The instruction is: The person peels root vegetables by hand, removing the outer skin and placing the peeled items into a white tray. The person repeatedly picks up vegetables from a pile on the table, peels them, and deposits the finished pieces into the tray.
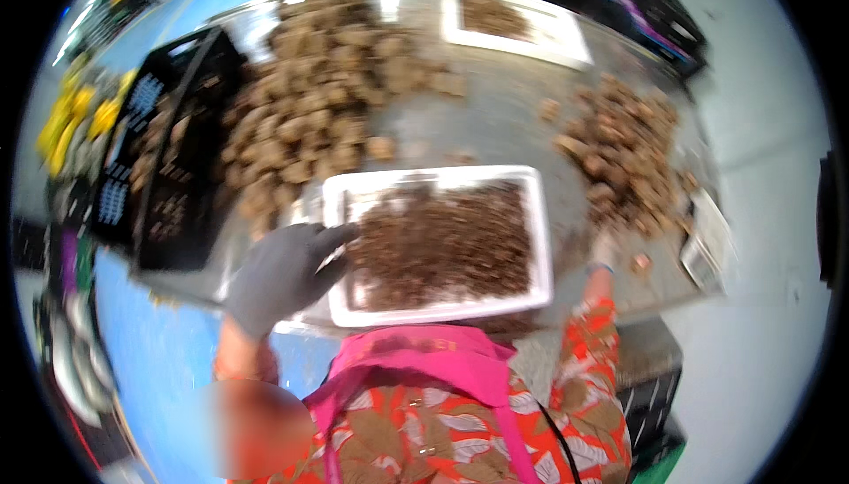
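Observation:
My left hand (pixel 282 278), in a grey glove, is over the left rim of a white tray (pixel 438 319) that holds small dark brown bits (pixel 444 245). A bright sliver shows between its thumb and fingers; whether it is a held blade or the tray behind, I cannot tell. My right hand (pixel 603 250) reaches to the near edge of a pile of brown, roundish root vegetables (pixel 623 145). Blur hides its fingers and whatever they touch. Close by lies a single piece (pixel 641 263) with a paler, pinkish face.
A large heap of brown roots (pixel 312 92) covers the metal table's (pixel 464 122) left side, beside a black plastic crate (pixel 189 172). Another white tray (pixel 557 49) stands at the back. A small pale container (pixel 708 245) sits at the right edge. Dark crates (pixel 647 378) stand below right.

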Motion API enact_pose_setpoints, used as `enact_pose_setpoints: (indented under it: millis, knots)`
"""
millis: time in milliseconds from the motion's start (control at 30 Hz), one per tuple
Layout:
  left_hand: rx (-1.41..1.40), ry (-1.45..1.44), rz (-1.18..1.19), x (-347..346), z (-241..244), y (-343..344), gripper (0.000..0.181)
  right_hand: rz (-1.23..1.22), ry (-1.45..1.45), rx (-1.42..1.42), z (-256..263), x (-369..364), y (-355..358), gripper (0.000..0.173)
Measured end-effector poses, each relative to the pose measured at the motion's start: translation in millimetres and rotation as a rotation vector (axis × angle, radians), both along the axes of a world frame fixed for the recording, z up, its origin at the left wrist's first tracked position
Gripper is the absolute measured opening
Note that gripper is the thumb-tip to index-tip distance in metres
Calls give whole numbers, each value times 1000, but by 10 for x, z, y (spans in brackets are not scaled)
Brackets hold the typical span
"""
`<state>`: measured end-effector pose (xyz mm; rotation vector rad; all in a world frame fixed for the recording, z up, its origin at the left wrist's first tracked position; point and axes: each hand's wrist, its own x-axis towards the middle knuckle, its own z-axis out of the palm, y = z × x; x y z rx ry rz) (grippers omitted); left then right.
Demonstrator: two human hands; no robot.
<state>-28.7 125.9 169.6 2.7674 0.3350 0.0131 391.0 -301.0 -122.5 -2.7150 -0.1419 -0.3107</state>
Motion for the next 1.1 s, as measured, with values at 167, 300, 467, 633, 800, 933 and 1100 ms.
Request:
enact_pose_setpoints:
  millis: [167, 300, 467, 633, 800, 933, 1100]
  knots:
    - [-499, -97, 842, -830, -1537, 657, 27, 29, 424, 934, -87, -171, 204, 35]
    - [-342, -397, 1113, -1142, -2071, 835, 25, 156, 373, 962, -412, -231, 360, 30]
    - [-169, -478, 1154, -874, -2341, 1212, 37, 247, 382, 623, -159, -965, 1025, 40]
    - [-44, -101, 1142, -420, -2249, 1442, 62, 402, 348, 496, -226, -998, 978, 53]
    - [-20, -208, 1177, -382, -2351, 1464, 61, 270, 412, 454, -67, -1129, 1042, 54]
    - [-149, -449, 1178, -485, -2306, 1274, 59, 218, 464, 516, 62, -1166, 1051, 51]
    - [-420, -869, 905, -423, -1823, 702, 54, 241, 248, 509, 603, -1418, 1385, 36]
